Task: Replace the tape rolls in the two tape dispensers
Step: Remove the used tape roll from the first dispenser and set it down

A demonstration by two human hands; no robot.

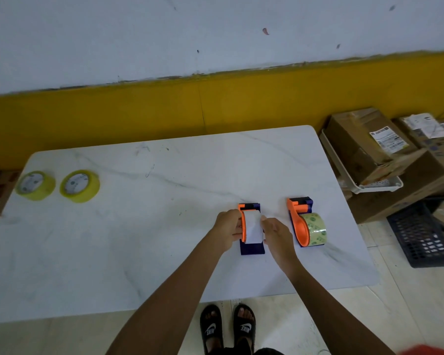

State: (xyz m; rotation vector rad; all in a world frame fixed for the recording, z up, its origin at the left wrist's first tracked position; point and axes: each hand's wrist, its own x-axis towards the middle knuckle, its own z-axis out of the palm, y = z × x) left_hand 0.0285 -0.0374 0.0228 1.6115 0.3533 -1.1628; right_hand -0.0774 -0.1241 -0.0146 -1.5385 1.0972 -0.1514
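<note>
- Table [164,252] centre & near-left bare: open path to two yellow tape rolls [58,185] at far-left corner.
- Gap btwn left dispenser [251,248] & right dispenser [306,222] narrow; right hand [276,233] sits in it.
- Left hand [227,230] blocks left dispenser's left side.
- Off right edge: cardboard boxes [369,147], dark crate [426,234] crowd floor.

A white marble-patterned table [164,252] stood against a wall [215,34] painted pale above a yellow band [139,111]. Cardboard boxes [364,149] and a dark crate [426,237] sat past its right edge on pale floor tiles [408,303].
</note>
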